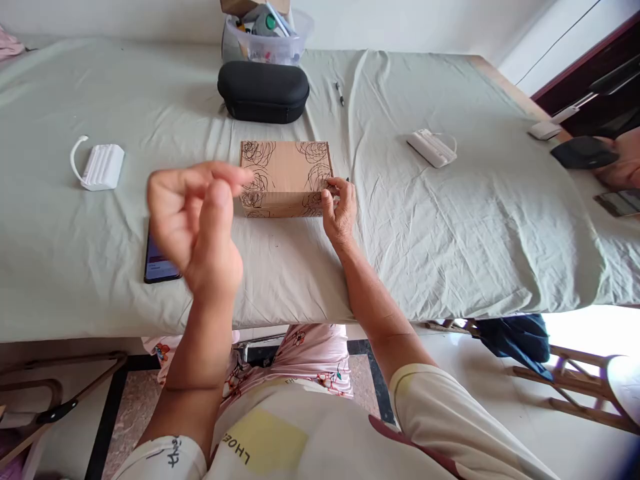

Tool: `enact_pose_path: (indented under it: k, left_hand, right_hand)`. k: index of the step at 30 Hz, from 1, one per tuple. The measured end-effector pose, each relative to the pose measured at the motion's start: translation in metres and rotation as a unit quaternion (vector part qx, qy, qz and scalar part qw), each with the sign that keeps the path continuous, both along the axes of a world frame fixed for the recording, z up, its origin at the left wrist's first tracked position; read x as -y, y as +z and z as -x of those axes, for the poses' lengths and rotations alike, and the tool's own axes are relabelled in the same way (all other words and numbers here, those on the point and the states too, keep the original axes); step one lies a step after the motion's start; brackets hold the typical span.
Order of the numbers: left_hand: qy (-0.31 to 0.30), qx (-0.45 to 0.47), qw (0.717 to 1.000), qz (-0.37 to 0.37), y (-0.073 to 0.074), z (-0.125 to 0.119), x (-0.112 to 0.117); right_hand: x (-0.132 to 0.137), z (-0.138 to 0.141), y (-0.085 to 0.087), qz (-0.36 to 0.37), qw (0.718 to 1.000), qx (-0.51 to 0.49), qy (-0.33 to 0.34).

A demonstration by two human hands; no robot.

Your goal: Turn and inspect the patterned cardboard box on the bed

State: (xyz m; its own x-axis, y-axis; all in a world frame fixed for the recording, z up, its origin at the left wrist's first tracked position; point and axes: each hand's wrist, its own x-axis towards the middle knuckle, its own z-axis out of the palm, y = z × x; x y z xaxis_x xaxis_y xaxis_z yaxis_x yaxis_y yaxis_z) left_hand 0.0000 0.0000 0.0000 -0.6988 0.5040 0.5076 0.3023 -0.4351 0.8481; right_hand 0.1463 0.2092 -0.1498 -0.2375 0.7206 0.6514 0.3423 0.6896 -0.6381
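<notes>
A small cardboard box (285, 175) printed with black scribbled roses lies shut on the sheet-covered table (450, 233). My right hand (339, 212) rests against the box's right front corner, its fingers curled onto the edge. My left hand (193, 223) is raised above the table to the left of the box, palm toward me, fingers loosely bent and apart, holding nothing. A dark phone (157, 263) lies on the sheet just behind and below that hand.
Behind the box sit a black zip case (263, 91) and a clear tub of supplies (270, 37). A white power bank (101, 167) lies at left, another white device (431, 147) at right, a pen (340, 93) beyond. Another person's arm (620, 167) shows at far right.
</notes>
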Motion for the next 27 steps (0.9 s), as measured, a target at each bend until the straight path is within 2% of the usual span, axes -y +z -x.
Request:
enact_pose_path:
  k: [1,2,5,7,9,15,20,27]
  left_hand:
    - [0.054,-0.032,0.998,-0.027,-0.014,0.015,-0.019]
    - [0.101,-0.056,0.993,-0.010,-0.031,0.030,-0.037]
    - [0.180,-0.061,0.971,0.145,-0.086,0.069,-0.078]
    - [0.149,-0.052,0.966,0.206,-0.114,0.082,-0.091]
    - [0.108,-0.072,0.966,0.225,-0.132,0.083,-0.096]
    - [0.130,-0.099,0.974,0.156,-0.151,0.074,-0.096]
    - [0.099,-0.089,0.976,0.173,-0.164,0.073,-0.093]
    - [0.048,-0.093,0.974,0.201,-0.166,0.070,-0.089]
  right_hand:
    - [0.001,0.001,0.000,0.006,1.000,-0.006,-0.002]
    - [0.002,0.002,0.000,0.012,1.000,-0.013,-0.003]
    - [0.004,0.005,0.001,0.031,0.999,-0.033,0.001]
    - [0.007,0.006,0.002,0.038,0.998,-0.043,0.010]
    - [0.008,0.005,0.003,0.041,0.998,-0.046,0.014]
    - [0.008,0.007,-0.006,0.045,0.996,-0.073,0.033]
    - [0.002,0.011,-0.020,0.070,0.994,-0.068,0.044]
    - [-0.001,0.008,-0.029,0.074,0.997,0.003,0.010]
